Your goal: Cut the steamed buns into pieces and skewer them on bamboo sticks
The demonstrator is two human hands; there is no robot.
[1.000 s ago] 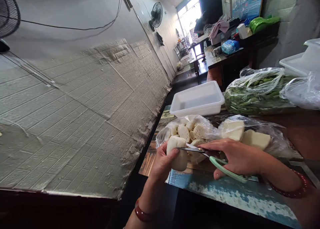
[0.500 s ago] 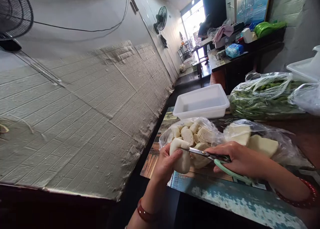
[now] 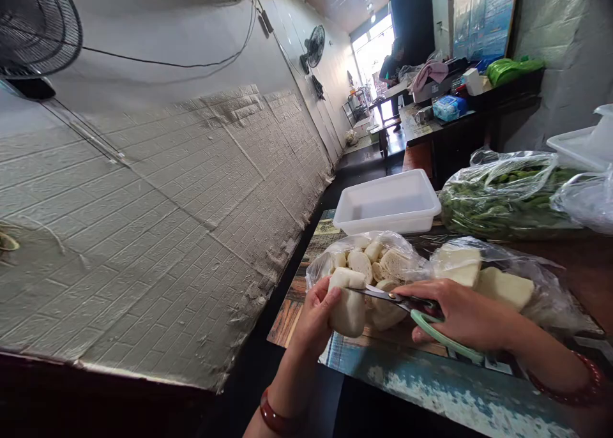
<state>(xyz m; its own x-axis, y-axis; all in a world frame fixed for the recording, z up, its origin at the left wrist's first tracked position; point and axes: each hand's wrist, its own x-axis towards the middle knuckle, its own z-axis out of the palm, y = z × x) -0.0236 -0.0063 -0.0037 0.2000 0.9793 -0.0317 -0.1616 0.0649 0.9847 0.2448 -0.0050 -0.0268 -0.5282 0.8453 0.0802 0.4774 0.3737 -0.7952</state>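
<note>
Green-handled metal scissors [image 3: 393, 296], gripped in the right hand [image 3: 472, 313], have parted again against the white oblong doughy piece [image 3: 348, 309] at five o'clock in view, which the left hand [image 3: 315, 315] pinches, so cutting seems unfinished.

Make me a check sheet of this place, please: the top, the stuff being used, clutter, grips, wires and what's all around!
Surface: patterned top, wood-brown and worn blue.
Things: pale roll; scissors, blades at the roll.
Clutter: bagged pieces, bagged slabs, white tub, bagged greens.
Grips: left grip holds roll; right grip holds scissors.
Cables: dark wire along the wall.
Surroundings: near fan, far fan, person far back.
</note>
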